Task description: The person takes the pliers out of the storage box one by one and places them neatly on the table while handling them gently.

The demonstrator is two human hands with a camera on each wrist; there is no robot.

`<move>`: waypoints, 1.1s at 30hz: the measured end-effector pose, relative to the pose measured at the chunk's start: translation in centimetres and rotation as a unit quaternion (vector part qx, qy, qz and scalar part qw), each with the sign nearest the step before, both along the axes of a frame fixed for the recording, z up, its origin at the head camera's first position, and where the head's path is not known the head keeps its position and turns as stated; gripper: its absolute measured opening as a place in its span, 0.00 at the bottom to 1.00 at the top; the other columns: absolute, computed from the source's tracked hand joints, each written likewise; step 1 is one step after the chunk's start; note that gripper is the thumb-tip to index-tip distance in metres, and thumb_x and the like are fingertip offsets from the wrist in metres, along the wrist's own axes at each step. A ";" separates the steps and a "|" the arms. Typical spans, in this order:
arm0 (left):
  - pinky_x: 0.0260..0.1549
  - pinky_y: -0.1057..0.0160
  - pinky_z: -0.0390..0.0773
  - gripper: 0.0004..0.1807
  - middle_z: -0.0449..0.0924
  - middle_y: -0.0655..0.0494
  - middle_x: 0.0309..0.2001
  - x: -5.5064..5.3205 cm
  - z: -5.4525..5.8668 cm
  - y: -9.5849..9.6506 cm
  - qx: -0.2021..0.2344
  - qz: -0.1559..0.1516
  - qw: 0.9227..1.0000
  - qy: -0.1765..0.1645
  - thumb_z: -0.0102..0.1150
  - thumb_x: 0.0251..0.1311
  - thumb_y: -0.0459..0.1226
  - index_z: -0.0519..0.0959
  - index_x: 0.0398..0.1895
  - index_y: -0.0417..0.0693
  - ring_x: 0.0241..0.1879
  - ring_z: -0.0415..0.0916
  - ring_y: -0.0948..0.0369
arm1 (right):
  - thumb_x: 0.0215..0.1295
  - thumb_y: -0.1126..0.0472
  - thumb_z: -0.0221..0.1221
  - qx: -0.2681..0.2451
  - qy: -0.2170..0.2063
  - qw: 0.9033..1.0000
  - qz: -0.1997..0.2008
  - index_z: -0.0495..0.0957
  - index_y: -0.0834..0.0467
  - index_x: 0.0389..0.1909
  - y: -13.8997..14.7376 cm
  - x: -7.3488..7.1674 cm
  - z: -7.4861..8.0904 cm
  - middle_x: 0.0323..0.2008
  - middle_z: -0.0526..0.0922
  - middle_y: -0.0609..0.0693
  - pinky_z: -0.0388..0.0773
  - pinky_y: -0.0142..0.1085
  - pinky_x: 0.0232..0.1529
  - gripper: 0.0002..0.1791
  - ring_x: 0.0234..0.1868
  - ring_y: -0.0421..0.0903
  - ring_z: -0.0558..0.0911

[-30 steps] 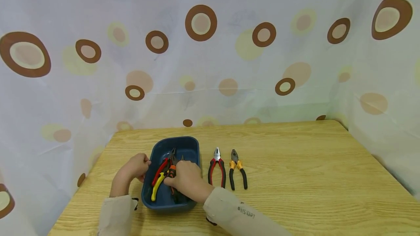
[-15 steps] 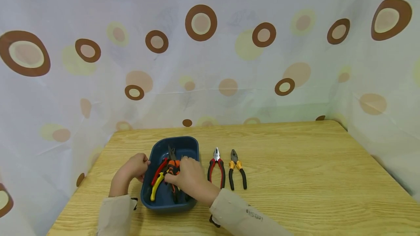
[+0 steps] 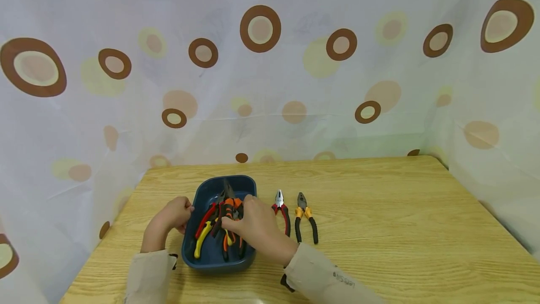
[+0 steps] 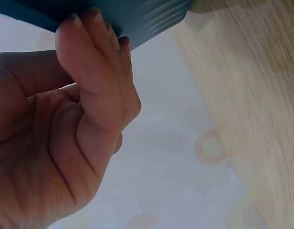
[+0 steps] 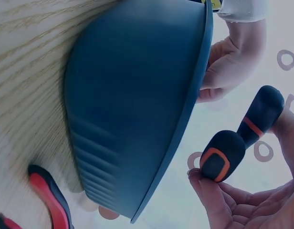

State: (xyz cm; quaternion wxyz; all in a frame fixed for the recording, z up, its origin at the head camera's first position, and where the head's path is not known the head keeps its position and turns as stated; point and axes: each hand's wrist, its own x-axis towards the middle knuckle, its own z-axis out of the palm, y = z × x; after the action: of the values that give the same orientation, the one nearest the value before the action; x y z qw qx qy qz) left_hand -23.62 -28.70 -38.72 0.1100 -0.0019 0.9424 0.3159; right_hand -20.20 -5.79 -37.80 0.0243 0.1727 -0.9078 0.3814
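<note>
My left hand (image 3: 176, 214) grips the left rim of a dark blue plastic bin (image 3: 219, 269), its fingertips against the wall in the left wrist view. My right hand (image 3: 257, 224) holds a pair of pliers (image 5: 223, 155) by black and orange handles, over the bin's right side. The held pliers' jaws point toward the bin's far end. Inside lie red-handled pliers (image 3: 206, 220), yellow-handled pliers (image 3: 203, 242) and others with black and orange handles (image 3: 225, 246), partly covered by the held pair and my right hand.
Right of the bin lie red and black pliers (image 3: 286, 222), partly behind my right hand, and yellow and black pliers (image 3: 301, 210). All stand on a wooden table (image 3: 379, 219). A spotted curtain (image 3: 270, 74) hangs behind and at both sides.
My right hand has risen and moved right, lifting the black and orange pliers off the others in the bin. The left hand stays at the rim.
</note>
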 end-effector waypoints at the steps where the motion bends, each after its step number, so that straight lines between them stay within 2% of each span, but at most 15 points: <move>1: 0.19 0.62 0.81 0.08 0.69 0.46 0.23 0.0 0.0 0.0 -0.001 0.000 1.000 0.000 0.44 0.69 0.28 0.69 0.32 0.31 0.17 0.72 0.58 | 0.56 0.46 0.67 -0.006 -0.001 1.000 -0.001 0.69 0.60 0.26 0.2 0.1 0.0 0.17 0.63 0.49 0.57 0.31 0.12 0.23 0.12 0.43 0.63; 6: 0.19 0.63 0.81 0.08 0.69 0.46 0.23 -0.1 0.1 0.0 -0.001 0.002 1.000 -0.004 0.44 0.70 0.28 0.70 0.33 0.30 0.18 0.72 0.57 | 0.55 0.46 0.67 -0.018 0.009 1.000 -0.016 0.66 0.59 0.23 1.0 0.2 0.0 0.15 0.59 0.46 0.52 0.30 0.13 0.24 0.11 0.41 0.58; 13: 0.19 0.63 0.80 0.08 0.69 0.46 0.23 -0.1 0.1 0.0 -0.001 0.008 1.000 -0.007 0.44 0.69 0.29 0.70 0.33 0.31 0.18 0.72 0.58 | 0.55 0.44 0.67 -0.015 0.020 0.999 -0.029 0.70 0.61 0.26 2.2 0.0 0.2 0.16 0.60 0.46 0.53 0.30 0.16 0.25 0.13 0.41 0.60; 22: 0.19 0.62 0.80 0.09 0.70 0.46 0.23 0.1 0.0 0.1 0.005 0.007 1.000 -0.006 0.44 0.70 0.29 0.70 0.32 0.31 0.18 0.72 0.58 | 0.56 0.45 0.66 -0.014 0.010 0.999 -0.042 0.73 0.65 0.40 4.2 0.4 0.1 0.10 0.61 0.44 0.52 0.29 0.12 0.27 0.09 0.39 0.56; 33: 0.18 0.63 0.80 0.09 0.70 0.46 0.22 0.0 -0.1 0.0 0.002 0.008 1.000 -0.004 0.44 0.70 0.29 0.70 0.32 0.32 0.17 0.72 0.58 | 0.56 0.48 0.67 0.005 0.024 0.996 -0.081 0.74 0.66 0.38 7.5 0.5 0.0 0.14 0.67 0.47 0.57 0.30 0.14 0.25 0.12 0.40 0.61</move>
State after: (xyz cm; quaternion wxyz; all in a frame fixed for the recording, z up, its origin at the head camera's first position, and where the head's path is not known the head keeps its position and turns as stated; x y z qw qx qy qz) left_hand -23.63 -28.69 -38.78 0.1112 -0.0101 0.9413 0.3186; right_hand -19.72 1.71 -37.85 0.0763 0.1081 -0.9199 0.3692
